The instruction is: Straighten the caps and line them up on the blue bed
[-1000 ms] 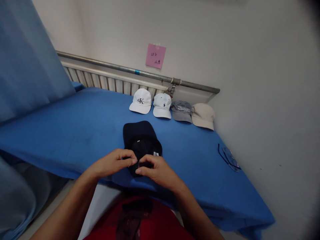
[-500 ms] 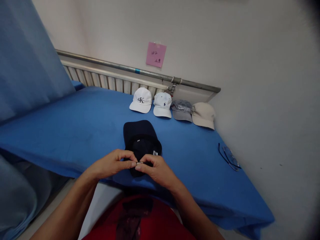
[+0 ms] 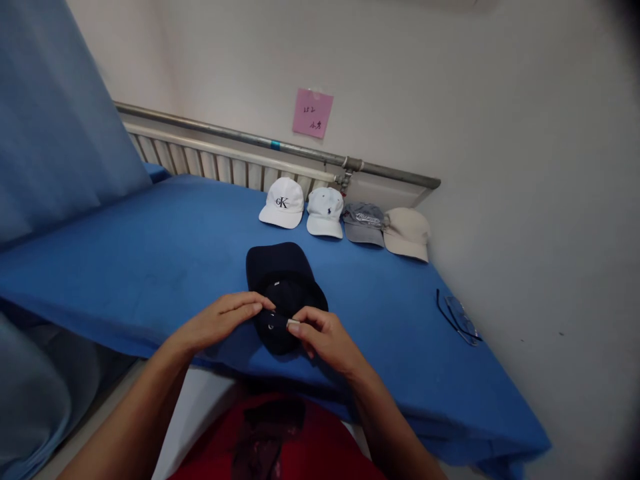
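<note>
A dark navy cap (image 3: 281,265) lies upside down on the blue cover, its brim pointing away from me and its inside facing up. My left hand (image 3: 225,320) rests at the cap's left near edge, fingers together, with the fingertips on the strap beside a small metal ring. On the right side, my right hand (image 3: 320,333) pinches the light-coloured end of the strap (image 3: 293,323) between thumb and index finger. What the left fingertips hold, if anything, is too small to make out.
Along the far side stand a white cap (image 3: 283,203), a pale blue cap (image 3: 325,212), a grey cap (image 3: 363,223) and a beige cap (image 3: 407,233). Glasses (image 3: 460,319) lie at the right edge. A radiator (image 3: 215,163) and pipe run along the wall.
My hands have moved apart from their meeting point at the strap. The right hand has shifted right with the strap end, and a metal ring now shows between the hands.
</note>
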Demonstrator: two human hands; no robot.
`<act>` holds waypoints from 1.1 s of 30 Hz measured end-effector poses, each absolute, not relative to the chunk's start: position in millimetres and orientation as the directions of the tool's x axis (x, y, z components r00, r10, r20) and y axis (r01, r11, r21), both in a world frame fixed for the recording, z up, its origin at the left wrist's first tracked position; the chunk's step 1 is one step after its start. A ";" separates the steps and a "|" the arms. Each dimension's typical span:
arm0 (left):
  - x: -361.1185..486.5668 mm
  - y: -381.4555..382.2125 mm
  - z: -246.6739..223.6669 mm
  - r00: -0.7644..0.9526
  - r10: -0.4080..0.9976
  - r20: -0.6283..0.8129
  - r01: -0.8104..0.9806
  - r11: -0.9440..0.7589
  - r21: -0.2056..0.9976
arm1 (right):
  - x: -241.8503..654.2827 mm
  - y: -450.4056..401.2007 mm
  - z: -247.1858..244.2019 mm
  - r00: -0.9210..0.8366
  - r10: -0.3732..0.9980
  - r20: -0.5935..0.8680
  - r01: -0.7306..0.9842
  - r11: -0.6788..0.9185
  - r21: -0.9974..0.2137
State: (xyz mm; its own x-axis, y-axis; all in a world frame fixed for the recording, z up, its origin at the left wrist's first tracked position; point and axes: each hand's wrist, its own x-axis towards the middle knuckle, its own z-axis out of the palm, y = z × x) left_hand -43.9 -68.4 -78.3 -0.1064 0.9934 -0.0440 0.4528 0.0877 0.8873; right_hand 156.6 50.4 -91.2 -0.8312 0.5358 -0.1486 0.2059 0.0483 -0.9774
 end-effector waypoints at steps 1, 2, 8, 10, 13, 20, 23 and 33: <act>-44.2 -67.6 -79.6 -0.088 0.995 -0.037 0.489 0.076 0.869 | 158.4 51.5 -92.3 -0.827 0.543 -0.147 0.202 0.042 -0.978; -44.0 -66.4 -80.7 -0.077 0.997 -0.029 0.539 0.066 0.840 | 160.2 52.4 -93.3 -0.825 0.547 -0.145 0.195 0.035 -0.980; -37.0 -58.4 -80.3 -0.013 0.999 -0.051 0.641 0.047 0.766 | 170.3 55.5 -97.8 -0.820 0.557 -0.132 0.183 0.037 -0.982; -35.0 -58.0 -77.2 0.019 0.996 -0.086 0.548 0.061 0.834 | 172.9 55.5 -96.2 -0.800 0.588 -0.117 0.207 0.089 -0.974; -32.1 -60.2 -71.1 0.044 0.995 -0.092 0.442 0.063 0.895 | 176.2 51.3 -87.0 -0.740 0.669 0.063 0.231 0.341 -0.911; -21.2 -61.7 -66.0 0.151 0.984 -0.091 0.447 0.014 0.894 | 180.1 22.3 -51.7 -0.750 0.421 0.510 0.127 0.849 -0.513; -17.7 -59.4 -69.3 0.166 0.980 -0.111 0.453 0.024 0.891 | 176.6 16.8 -52.9 -0.848 0.341 0.407 0.117 0.868 -0.483; -21.2 -62.6 -72.7 0.177 0.942 -0.285 0.332 0.215 0.918 | 173.3 24.3 -69.7 -0.871 0.387 0.303 0.172 0.818 -0.548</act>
